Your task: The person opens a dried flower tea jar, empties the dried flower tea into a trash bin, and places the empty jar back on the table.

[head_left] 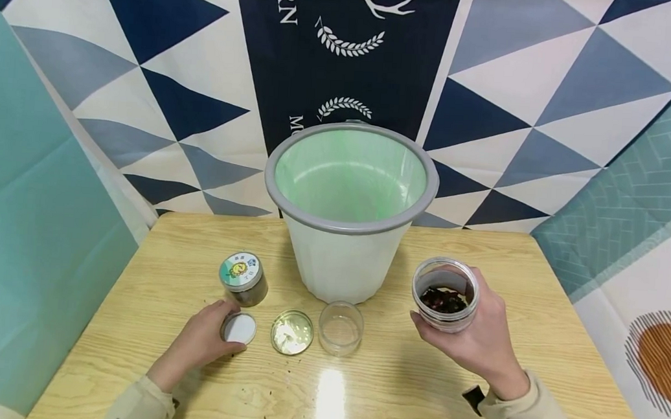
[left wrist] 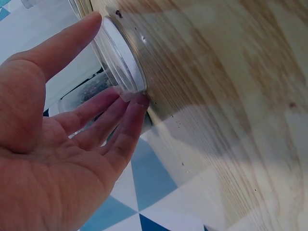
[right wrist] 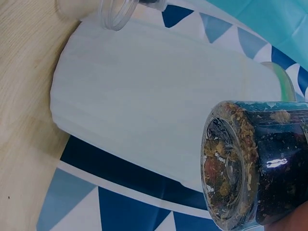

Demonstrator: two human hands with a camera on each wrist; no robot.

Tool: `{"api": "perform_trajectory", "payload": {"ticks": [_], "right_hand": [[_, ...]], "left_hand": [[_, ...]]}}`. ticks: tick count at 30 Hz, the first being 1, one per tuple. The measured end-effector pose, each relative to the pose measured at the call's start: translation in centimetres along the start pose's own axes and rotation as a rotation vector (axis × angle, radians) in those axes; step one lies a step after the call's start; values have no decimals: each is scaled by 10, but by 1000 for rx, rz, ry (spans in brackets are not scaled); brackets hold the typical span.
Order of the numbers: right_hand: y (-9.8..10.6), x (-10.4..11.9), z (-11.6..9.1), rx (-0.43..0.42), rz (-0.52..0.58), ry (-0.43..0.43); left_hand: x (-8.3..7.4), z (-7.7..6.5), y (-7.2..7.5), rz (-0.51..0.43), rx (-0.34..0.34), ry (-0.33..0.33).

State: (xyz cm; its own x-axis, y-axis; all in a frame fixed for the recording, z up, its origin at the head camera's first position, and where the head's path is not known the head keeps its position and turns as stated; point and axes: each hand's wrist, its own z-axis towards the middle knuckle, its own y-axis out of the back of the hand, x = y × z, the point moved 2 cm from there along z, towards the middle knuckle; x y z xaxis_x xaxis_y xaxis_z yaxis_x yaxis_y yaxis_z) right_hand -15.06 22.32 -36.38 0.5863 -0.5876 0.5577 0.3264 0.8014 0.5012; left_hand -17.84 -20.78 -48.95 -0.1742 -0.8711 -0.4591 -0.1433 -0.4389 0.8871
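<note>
On the table's left, my left hand [head_left: 204,333] holds a round lid [head_left: 240,329] with a white inside by its edge, thumb on one side and fingertips on the other. The left wrist view shows the clear rim of this lid [left wrist: 120,57] between them. My right hand [head_left: 487,340] grips a clear, uncovered jar [head_left: 443,318] above the table, right of the bucket. Dark dried bits lie inside it; the right wrist view shows flower-like pieces through the jar's base [right wrist: 224,166]. Part of the right hand is hidden behind the jar.
A white bucket [head_left: 340,262] with a grey rim stands at the back middle. Before it are a gold foil-like disc [head_left: 292,332] and a small clear cup [head_left: 341,329]. A jar with a printed lid [head_left: 243,274] stands beyond my left hand. Crumbs dot the table [head_left: 415,403].
</note>
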Motion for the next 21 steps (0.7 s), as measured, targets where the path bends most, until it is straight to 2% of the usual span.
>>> {"api": "perform_trajectory", "payload": {"ticks": [7,15,18,21], "right_hand": [[-1,0,1,-3,5,-10],[5,-3,1,-53,26,-17],[5,-5,1,-53,24,-28],[5,-6,1,-48,13,-38]], "left_hand": [[-2,-3,1,10,-6,-2],[-4,-8,3,-34,-12,46],[-7,-13,9,2,-23,45],[-11,-15,24,59,-86,15]]}}
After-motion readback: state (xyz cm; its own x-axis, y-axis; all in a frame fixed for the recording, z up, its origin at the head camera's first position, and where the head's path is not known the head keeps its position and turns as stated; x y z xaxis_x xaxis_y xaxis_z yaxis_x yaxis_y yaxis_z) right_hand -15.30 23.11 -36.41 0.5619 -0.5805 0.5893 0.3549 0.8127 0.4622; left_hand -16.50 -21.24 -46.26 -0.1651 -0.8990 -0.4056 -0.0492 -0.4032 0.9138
